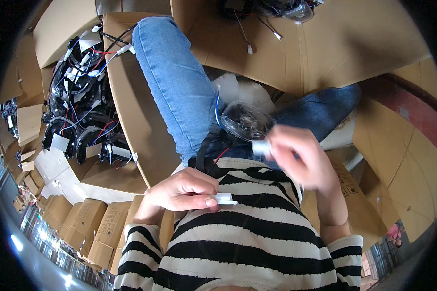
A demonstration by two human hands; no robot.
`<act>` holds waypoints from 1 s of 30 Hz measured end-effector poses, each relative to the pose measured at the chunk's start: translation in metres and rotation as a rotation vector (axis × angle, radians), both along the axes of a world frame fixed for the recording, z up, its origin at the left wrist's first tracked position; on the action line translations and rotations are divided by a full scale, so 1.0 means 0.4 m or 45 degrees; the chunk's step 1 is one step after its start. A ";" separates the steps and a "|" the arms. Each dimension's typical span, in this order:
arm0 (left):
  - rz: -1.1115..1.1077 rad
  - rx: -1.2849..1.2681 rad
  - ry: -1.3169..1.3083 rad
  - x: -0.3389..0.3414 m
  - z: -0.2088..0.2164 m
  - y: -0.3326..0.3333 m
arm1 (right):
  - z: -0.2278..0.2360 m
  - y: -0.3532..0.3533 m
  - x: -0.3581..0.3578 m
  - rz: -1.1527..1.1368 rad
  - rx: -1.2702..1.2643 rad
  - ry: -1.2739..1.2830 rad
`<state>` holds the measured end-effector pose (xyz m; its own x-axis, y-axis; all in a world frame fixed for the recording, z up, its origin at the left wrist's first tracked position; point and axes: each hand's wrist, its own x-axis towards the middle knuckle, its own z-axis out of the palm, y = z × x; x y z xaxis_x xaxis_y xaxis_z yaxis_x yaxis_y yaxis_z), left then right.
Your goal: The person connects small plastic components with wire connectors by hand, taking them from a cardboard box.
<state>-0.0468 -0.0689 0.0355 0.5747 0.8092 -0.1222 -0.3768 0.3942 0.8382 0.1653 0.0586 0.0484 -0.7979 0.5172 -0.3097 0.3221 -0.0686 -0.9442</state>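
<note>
My left hand (187,188) is closed, with a small white plastic connector (224,198) pinched between thumb and fingers in front of my striped shirt. Farther right, my right hand (301,157) is smeared by motion. Its fingers are closed on a small white piece (261,148), too blurred to name more exactly. In my lap, between the two hands and beyond them, lies a rounded clear-covered part (246,121) that looks like a lamp. A blue and white wire (217,107) rises beside it, and a short red wire (222,154) shows near my left hand.
An open cardboard box (126,97) at the left holds several black wired parts (77,106) with white connectors. At the far side, another box's flap (272,53) carries more wired parts (291,8). Closed cartons (104,230) stand in a row at the lower left.
</note>
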 end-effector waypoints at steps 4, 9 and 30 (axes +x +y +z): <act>-0.014 -0.059 0.020 0.019 -0.007 0.000 | -0.176 0.022 -0.050 0.105 -0.260 -0.101; 0.005 -0.129 0.054 0.026 -0.004 -0.016 | -0.274 0.028 -0.131 0.346 -0.262 -0.248; 0.949 -0.573 0.490 0.057 -0.075 0.025 | -0.137 -0.065 -0.087 0.162 -0.043 0.203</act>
<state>-0.0240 -0.0587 0.0057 -0.2146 0.7822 -0.5849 -0.3915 0.4798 0.7852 0.1304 0.0327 -0.0066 -0.8963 0.4008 -0.1897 0.1767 -0.0696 -0.9818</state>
